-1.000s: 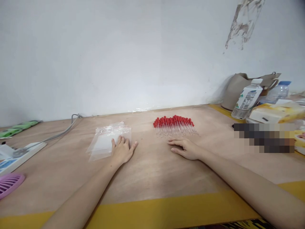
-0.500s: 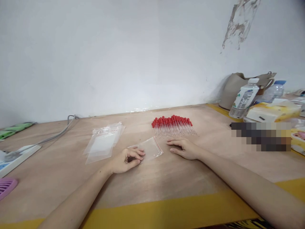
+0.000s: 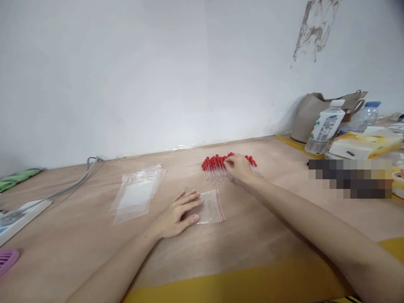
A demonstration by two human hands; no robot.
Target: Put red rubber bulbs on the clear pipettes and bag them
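A clear zip bag (image 3: 211, 207) with a red seal line lies flat on the table. My left hand (image 3: 179, 213) rests over the bag's left end, fingers stretched out and apart. Beyond the bag, droppers (image 3: 214, 166) with red bulbs and thin clear tubes lie side by side in a row. My right hand (image 3: 238, 167) reaches into the row, thumb and forefinger pinched at the bulb of a dropper. The hand covers several droppers, and its grip is partly hidden. More clear zip bags (image 3: 135, 193) lie in an overlapping pile to the left.
At the far left are a power strip (image 3: 27, 216) with a grey cable (image 3: 74, 184), a purple slotted object (image 3: 8, 261) and a green item (image 3: 17, 179). To the right stand a grey bag (image 3: 304, 120), a labelled bottle (image 3: 326, 126) and a yellow-white tissue pack (image 3: 362, 145).
My right hand has moved forward onto the droppers and pinched its fingers. My left hand has flattened out, and the zip bag has shifted slightly right and turned.
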